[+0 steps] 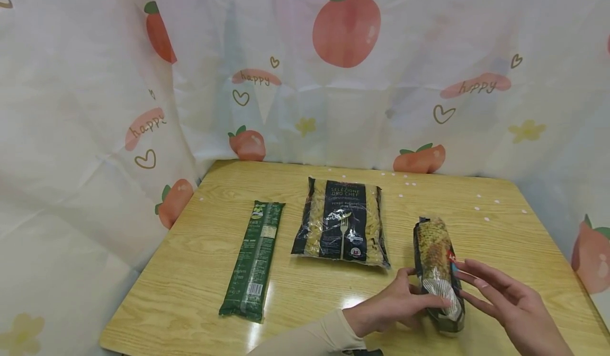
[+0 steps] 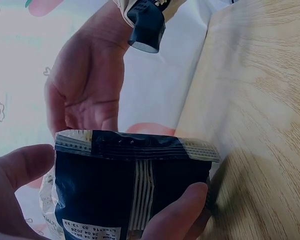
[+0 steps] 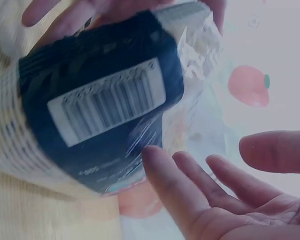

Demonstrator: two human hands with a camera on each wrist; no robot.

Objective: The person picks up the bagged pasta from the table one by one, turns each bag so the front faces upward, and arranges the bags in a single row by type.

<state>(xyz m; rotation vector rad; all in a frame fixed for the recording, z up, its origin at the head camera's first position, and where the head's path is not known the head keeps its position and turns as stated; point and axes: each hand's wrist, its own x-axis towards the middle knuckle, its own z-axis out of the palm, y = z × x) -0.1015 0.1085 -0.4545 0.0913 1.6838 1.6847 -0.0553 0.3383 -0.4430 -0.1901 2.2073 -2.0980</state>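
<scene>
A dark bag of pasta with a clear window showing yellowish pieces stands at the right of the table, long side pointing away from me. My left hand grips its left side near the close end, thumb over the striped part. From the right, my right hand reaches in with its fingers extended, fingertips at the bag's side. A barcode label shows on the bag's side in the right wrist view. The left wrist view shows the bag's dark end between the left thumb and fingers.
A large bag of penne lies flat at mid-table. Left of it is a long green spaghetti packet. Small white dots are scattered over the far part of the wooden table. A fruit-printed curtain hangs behind and at both sides.
</scene>
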